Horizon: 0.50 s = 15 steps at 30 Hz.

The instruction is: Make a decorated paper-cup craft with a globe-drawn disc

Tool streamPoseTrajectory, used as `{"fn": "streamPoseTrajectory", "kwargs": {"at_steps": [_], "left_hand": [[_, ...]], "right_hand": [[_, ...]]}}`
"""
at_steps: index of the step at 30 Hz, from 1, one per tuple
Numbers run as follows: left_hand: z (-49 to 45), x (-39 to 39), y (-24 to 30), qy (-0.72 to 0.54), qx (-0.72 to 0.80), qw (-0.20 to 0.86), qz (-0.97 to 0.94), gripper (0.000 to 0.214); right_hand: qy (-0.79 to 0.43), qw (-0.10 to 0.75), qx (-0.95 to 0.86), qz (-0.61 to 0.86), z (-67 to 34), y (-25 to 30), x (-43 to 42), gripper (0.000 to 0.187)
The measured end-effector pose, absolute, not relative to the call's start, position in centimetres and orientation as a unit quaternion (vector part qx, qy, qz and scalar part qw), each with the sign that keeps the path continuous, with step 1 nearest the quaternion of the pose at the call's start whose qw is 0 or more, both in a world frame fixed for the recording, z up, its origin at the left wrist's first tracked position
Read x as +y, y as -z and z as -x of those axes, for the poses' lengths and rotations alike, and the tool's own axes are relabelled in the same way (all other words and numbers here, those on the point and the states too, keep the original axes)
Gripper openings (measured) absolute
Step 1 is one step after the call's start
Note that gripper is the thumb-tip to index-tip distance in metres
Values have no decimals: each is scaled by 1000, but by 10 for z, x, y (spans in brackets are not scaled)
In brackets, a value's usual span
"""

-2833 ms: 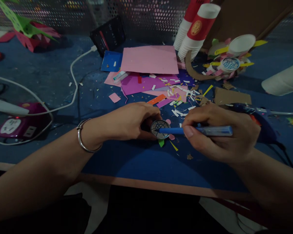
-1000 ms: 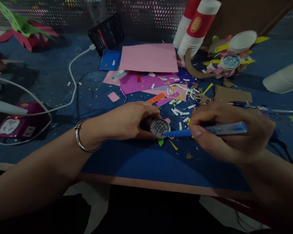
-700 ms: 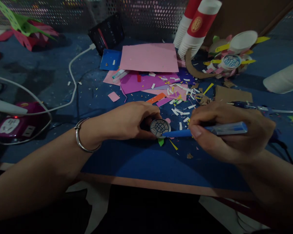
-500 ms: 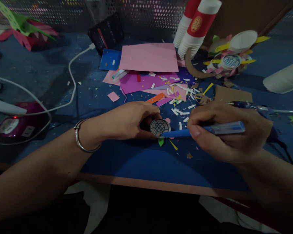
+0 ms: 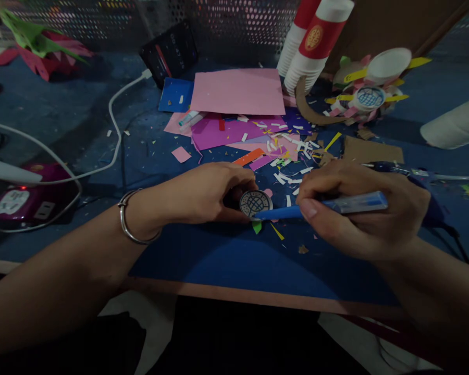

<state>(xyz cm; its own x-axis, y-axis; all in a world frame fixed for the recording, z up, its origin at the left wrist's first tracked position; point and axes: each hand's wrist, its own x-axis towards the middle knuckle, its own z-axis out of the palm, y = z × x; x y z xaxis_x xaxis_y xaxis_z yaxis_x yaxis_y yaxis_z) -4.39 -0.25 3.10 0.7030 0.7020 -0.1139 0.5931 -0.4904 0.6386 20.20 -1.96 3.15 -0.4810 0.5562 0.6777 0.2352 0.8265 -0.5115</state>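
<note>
Near the table's front edge, my left hand is closed around a small round piece, its pale top facing up. Dark blue grid lines inside a circle, with dots around them, mark that top. The piece's sides are mostly hidden by my fingers, so I cannot tell its full shape. My right hand grips a blue marker pen with a clear end. The marker's tip meets the lower rim of the round top. A silver bangle circles my left wrist.
Paper scraps and a pink sheet lie beyond my hands. Stacked paper cups stand behind, beside a cup craft with yellow strips. A phone leans at the back; its white cable runs left towards a purple power socket.
My right hand and the marker have shifted slightly left, the tip sliding along the rim of the round top. My left hand stays in place.
</note>
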Motion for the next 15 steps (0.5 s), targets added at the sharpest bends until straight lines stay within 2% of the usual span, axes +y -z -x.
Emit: {"fn": "streamPoseTrajectory", "kwargs": {"at_steps": [8, 15], "left_hand": [[44, -2, -32, -81, 378, 335, -859, 27], [44, -2, -31, -81, 378, 329, -862, 29]], "right_hand": [[-153, 430, -851, 260, -205, -34, -20, 21], [-175, 444, -840, 256, -203, -33, -19, 21]]}}
